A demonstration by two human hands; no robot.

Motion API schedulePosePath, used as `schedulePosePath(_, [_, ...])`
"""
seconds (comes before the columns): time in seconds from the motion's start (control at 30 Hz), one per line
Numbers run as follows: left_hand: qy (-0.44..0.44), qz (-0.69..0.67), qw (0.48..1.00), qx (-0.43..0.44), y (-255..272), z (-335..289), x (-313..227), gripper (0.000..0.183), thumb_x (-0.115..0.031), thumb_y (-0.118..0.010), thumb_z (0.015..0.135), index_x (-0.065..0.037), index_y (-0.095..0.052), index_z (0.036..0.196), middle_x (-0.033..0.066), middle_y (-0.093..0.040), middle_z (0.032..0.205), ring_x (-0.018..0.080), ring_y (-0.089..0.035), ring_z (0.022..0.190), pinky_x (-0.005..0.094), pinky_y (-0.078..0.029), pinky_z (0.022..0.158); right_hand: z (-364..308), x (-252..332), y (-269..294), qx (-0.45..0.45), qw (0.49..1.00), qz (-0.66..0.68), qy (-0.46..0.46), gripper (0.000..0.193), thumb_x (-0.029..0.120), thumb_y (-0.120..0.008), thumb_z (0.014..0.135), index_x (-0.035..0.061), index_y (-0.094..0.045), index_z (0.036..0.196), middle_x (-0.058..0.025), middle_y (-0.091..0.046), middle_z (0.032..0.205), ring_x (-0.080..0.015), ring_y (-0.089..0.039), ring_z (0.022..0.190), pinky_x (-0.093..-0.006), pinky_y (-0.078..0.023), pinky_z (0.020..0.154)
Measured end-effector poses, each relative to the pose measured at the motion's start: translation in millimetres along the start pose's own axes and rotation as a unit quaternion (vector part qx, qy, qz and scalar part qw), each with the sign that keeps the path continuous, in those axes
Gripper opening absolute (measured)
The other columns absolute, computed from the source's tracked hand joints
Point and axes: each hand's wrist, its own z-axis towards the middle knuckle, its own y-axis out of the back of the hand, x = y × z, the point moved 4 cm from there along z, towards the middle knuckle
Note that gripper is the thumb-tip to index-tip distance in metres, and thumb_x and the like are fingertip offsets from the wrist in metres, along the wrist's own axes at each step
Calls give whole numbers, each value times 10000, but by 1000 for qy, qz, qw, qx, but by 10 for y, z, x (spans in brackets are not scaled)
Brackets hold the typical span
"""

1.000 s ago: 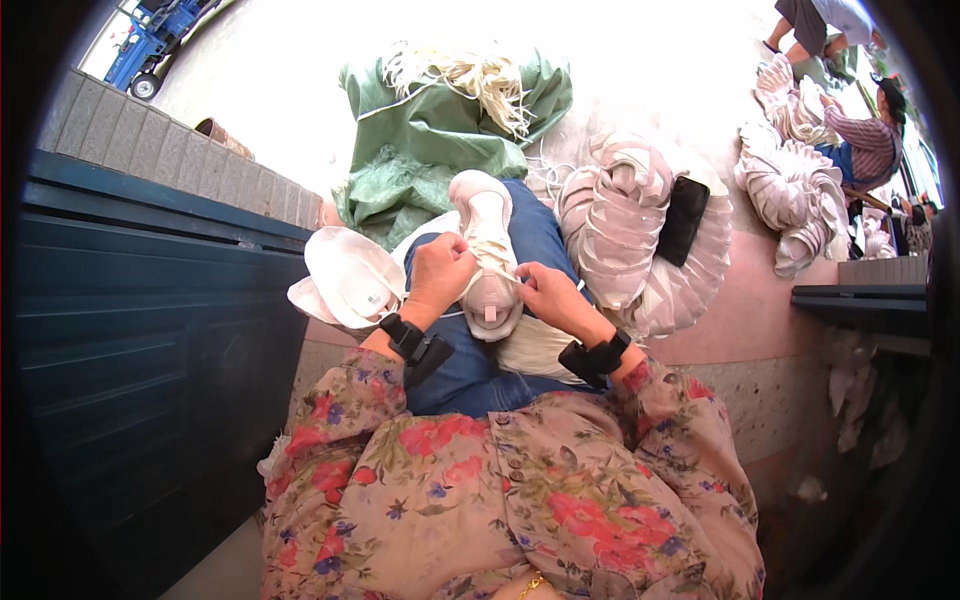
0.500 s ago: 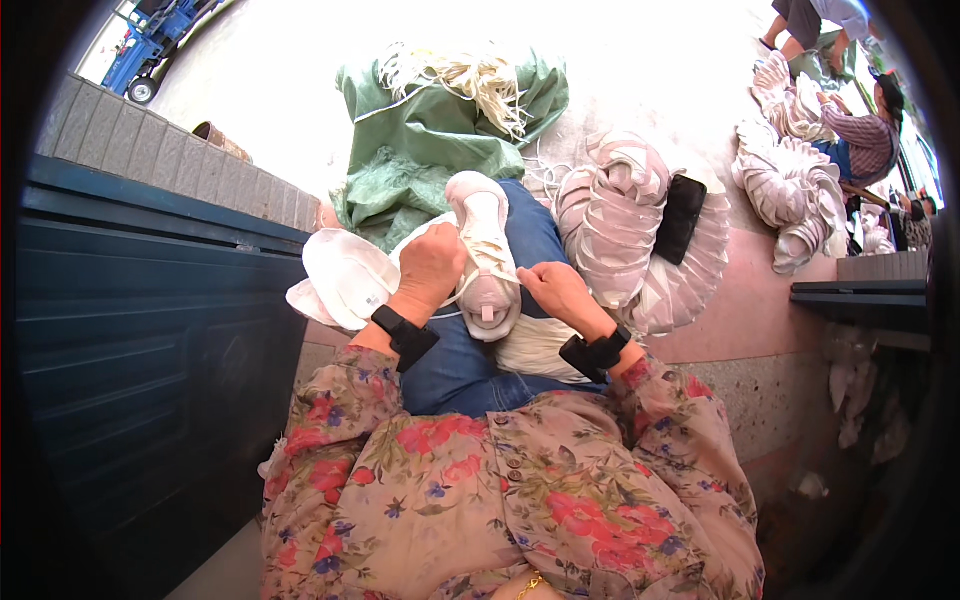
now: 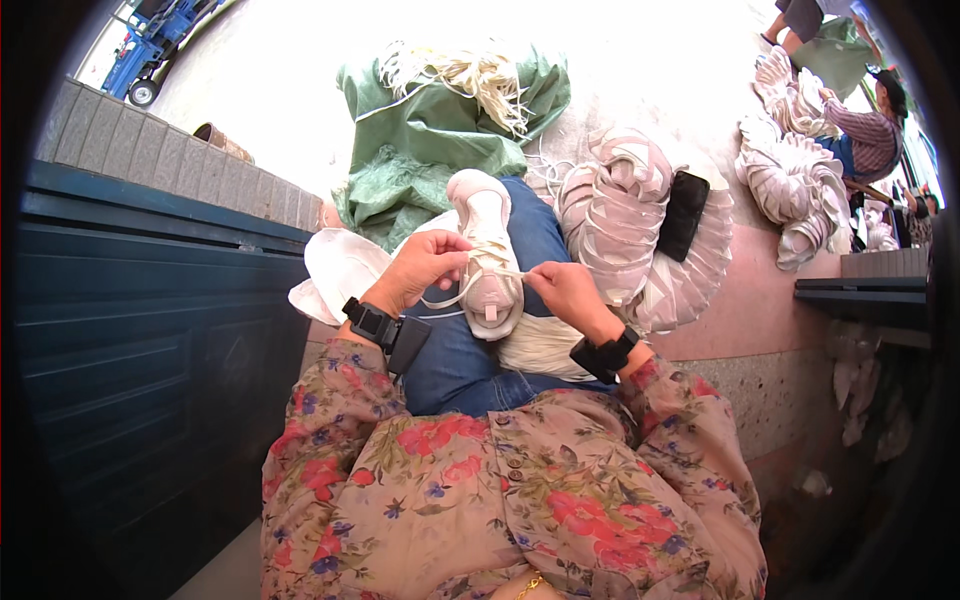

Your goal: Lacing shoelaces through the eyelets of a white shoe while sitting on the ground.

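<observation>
A pale pink-white shoe upper (image 3: 488, 290) lies lengthwise across my lap, its rounded toe pointing away from me. White shoelace (image 3: 497, 270) runs through and across its upper part. My right hand (image 3: 560, 290) pinches a lace end at the shoe's right side. On the other side my left hand (image 3: 428, 262) has thumb and forefinger closed at the lace beside the eyelets; a lace loop hangs below it. Further white shoe pieces (image 3: 335, 268) rest at my left thigh. A bundle of cream laces (image 3: 543, 348) lies on my lap under my right wrist.
Ahead, a green sack (image 3: 430, 135) carries a heap of cream laces (image 3: 470, 80). Stacked shoe uppers (image 3: 610, 215) stand at right, with a black phone (image 3: 683, 217) on them. A dark blue panel (image 3: 150, 400) borders my left. Another person (image 3: 865, 135) sits far right by more uppers.
My left hand has turned from a fist to a finger pinch and shifted slightly left. The right hand stays at the lace, its end now pulled across the shoe.
</observation>
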Motion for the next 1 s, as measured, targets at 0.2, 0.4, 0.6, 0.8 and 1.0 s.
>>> schedulePosePath(0.2, [-255,509,816,-98,-397,-51,-80,232,-16,-615,745,-31,-613,976,134,-621,767,300,-630,692,371,-500,629,-346,-56,534,-218,910,-220,275,69,161,-650,800,124,-599,828,11,-519,582,-172,-498,558,-321,-370,692])
schedulePosePath(0.4, [-279,383,864,-171,-125,-82,-20,160,-33,-577,783,-2,-612,936,158,-634,812,315,-630,734,364,-497,653,-551,-539,659,-193,935,-260,140,126,130,-648,784,101,-613,902,-13,-601,695,-187,-574,700,-369,-391,817])
schedulePosePath(0.6, [-143,295,932,-157,-25,-177,158,166,-135,-606,832,10,-616,911,135,-648,772,230,-631,698,326,-485,638,-139,-223,132,-156,976,-69,136,224,71,-609,778,45,-593,1000,-97,-635,897,-258,-592,871,-380,-412,836])
schedulePosePath(0.8, [-33,373,927,-27,-106,-338,86,266,-267,-631,843,-4,-625,877,77,-618,688,149,-591,625,274,-445,571,66,-31,-202,64,991,-54,107,238,195,-561,837,2,-593,974,-180,-621,729,-335,-614,731,-420,-433,698])
schedulePosePath(1.0, [37,-7,999,35,153,-492,-186,190,-210,-567,900,-36,-607,969,32,-591,693,89,-579,644,229,-435,556,-110,-82,351,69,964,230,-117,213,177,-558,895,17,-612,1026,-80,-569,634,-171,-585,561,-323,-469,523])
